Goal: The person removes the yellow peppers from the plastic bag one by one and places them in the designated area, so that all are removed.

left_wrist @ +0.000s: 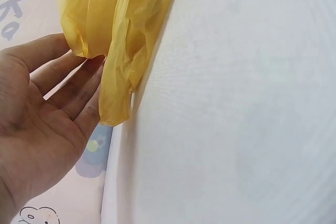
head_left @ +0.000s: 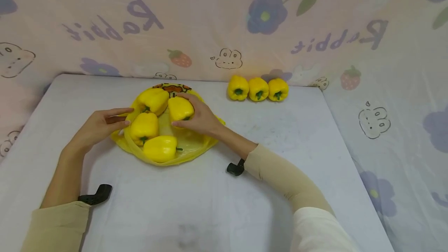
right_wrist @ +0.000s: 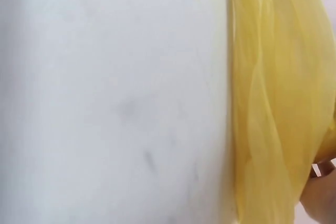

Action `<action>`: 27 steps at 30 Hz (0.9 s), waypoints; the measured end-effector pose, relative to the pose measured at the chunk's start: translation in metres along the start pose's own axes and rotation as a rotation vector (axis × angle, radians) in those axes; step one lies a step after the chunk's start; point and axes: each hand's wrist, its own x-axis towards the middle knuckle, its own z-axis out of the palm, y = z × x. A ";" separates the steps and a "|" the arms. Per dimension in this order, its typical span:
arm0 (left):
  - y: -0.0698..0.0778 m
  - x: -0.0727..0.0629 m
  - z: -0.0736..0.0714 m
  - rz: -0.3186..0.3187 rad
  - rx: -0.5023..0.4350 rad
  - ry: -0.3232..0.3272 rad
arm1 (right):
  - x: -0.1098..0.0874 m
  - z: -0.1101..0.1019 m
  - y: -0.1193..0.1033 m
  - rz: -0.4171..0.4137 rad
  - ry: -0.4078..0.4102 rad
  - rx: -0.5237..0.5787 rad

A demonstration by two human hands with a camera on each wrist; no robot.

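Note:
My right hand [head_left: 201,118] grips a yellow bell pepper [head_left: 180,109] inside an opened yellow plastic bag [head_left: 190,147], fingers over its far side and thumb on its near side. Three more yellow peppers lie in the bag: one at the back [head_left: 154,99], one at the left [head_left: 144,126] and one in front [head_left: 160,149] on its side. At the bag's left edge is my left hand [head_left: 99,127], its fingers fairly straight. In the left wrist view, the fingertips of that hand touch the bag's crumpled rim [left_wrist: 118,82] and are partly hidden behind it.
Three yellow peppers [head_left: 258,89] stand in a row at the table's back edge, right of the bag. A white cloth covers the table [head_left: 280,135]. Behind it hangs a printed curtain [head_left: 210,18]. Black wrist-worn devices [head_left: 99,194] show at both forearms.

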 end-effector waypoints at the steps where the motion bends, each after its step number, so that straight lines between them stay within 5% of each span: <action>1: 0.000 0.000 0.000 -0.001 0.004 -0.002 | -0.001 -0.002 0.001 -0.005 0.008 0.006; 27: 0.000 0.004 -0.001 -0.016 0.010 -0.016 | -0.025 -0.048 0.014 0.009 0.166 0.106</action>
